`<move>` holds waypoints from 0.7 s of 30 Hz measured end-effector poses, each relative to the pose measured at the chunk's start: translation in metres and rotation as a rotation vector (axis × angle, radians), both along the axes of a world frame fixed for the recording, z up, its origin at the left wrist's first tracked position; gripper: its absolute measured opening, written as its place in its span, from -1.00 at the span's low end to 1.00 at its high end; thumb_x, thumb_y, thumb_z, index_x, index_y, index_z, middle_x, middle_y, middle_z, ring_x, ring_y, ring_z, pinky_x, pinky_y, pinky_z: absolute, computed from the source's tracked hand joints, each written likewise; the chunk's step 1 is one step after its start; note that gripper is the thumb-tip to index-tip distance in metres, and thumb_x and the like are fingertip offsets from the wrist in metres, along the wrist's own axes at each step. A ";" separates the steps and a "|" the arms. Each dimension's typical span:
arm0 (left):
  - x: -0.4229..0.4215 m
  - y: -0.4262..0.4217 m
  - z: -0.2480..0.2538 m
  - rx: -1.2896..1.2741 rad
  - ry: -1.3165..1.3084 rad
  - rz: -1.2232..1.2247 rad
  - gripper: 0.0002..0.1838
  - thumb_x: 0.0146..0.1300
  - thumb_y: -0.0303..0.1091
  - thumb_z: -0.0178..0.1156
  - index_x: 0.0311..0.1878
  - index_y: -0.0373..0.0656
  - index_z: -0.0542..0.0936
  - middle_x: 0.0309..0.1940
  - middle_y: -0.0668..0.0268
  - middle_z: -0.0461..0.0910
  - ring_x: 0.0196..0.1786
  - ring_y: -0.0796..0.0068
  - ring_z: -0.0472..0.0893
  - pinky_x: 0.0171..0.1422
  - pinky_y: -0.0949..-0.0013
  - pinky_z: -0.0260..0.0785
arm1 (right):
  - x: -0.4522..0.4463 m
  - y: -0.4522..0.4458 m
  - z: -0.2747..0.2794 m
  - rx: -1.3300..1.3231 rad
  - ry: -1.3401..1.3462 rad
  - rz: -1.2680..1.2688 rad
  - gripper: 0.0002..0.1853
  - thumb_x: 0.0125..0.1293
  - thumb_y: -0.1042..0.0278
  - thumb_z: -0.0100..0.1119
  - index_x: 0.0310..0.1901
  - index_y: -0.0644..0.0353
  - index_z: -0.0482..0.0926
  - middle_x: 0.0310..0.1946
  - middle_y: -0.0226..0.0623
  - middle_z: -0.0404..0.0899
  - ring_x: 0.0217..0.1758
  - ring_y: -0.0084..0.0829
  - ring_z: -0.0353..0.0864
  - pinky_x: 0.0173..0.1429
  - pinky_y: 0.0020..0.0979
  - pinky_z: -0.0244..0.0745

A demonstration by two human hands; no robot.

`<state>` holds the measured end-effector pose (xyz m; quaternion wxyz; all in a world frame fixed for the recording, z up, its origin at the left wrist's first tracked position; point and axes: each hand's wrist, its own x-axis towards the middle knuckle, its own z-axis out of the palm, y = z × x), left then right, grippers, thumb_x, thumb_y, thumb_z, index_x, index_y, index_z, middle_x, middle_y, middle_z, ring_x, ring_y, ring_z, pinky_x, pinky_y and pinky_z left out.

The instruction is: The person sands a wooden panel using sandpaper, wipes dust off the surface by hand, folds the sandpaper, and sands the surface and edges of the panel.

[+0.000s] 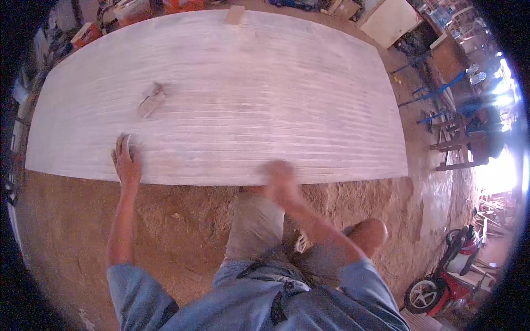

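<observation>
A large whitish panel with fine lengthwise lines lies in front of me. My left hand rests on its near left part, fingers stretched forward. A pale sliver and a dark patch show by those fingers, too unclear to name. Motion smears my right hand at the panel's near edge, right of the middle; its fingers and anything in them cannot be made out. Beyond my left hand, a small greyish block-like piece lies on the panel, its far end blurred.
A flat brown piece of wood sits at the panel's far edge. Bare earth floor lies around my legs. At right stand wooden furniture and a red small-wheeled vehicle. Clutter lines the far side.
</observation>
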<state>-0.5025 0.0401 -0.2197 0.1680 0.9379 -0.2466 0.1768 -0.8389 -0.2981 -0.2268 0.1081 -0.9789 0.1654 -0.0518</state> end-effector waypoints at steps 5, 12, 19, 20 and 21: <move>-0.005 0.028 0.024 0.041 -0.015 -0.047 -0.53 0.35 -0.24 0.03 0.29 -0.15 0.34 0.35 0.15 0.27 0.43 0.18 0.19 0.51 0.03 -0.13 | 0.112 0.112 0.060 0.118 -0.184 0.313 -0.53 0.05 0.27 0.22 0.05 0.16 0.50 0.10 -0.23 0.46 0.23 -0.14 0.37 0.26 -0.02 0.28; -0.009 0.044 0.044 0.030 -0.029 -0.055 -0.52 0.35 -0.26 0.02 0.30 -0.18 0.34 0.36 0.14 0.27 0.42 0.15 0.20 0.50 0.06 -0.09 | -0.092 -0.074 0.064 -0.157 -0.156 -0.036 -0.60 0.07 0.54 0.10 0.00 0.08 0.57 -0.01 -0.18 0.53 0.19 -0.17 0.41 0.38 -0.01 0.15; -0.010 0.029 0.050 0.020 -0.012 -0.023 -0.53 0.35 -0.24 0.03 0.28 -0.19 0.36 0.34 0.13 0.30 0.41 0.14 0.23 0.50 0.09 -0.06 | -0.021 -0.023 0.056 0.204 -0.210 0.103 -0.68 0.23 0.43 0.00 0.02 0.09 0.56 0.01 -0.24 0.51 0.15 -0.14 0.42 0.32 -0.05 0.21; -0.008 0.030 0.047 0.024 -0.015 -0.015 -0.53 0.35 -0.24 0.03 0.28 -0.19 0.36 0.34 0.13 0.30 0.41 0.14 0.23 0.50 0.09 -0.06 | 0.015 0.021 0.047 0.171 -0.114 0.103 -0.65 0.21 0.42 0.00 0.04 0.07 0.54 0.07 -0.24 0.48 0.19 -0.11 0.38 0.33 -0.03 0.19; -0.006 0.029 0.043 0.028 -0.023 -0.017 -0.54 0.35 -0.25 0.03 0.27 -0.19 0.37 0.33 0.13 0.31 0.40 0.14 0.23 0.49 0.10 -0.05 | 0.054 0.055 0.069 0.257 -0.155 0.219 -0.66 0.19 0.42 0.00 0.02 0.10 0.54 0.07 -0.22 0.47 0.21 -0.09 0.35 0.31 0.01 0.20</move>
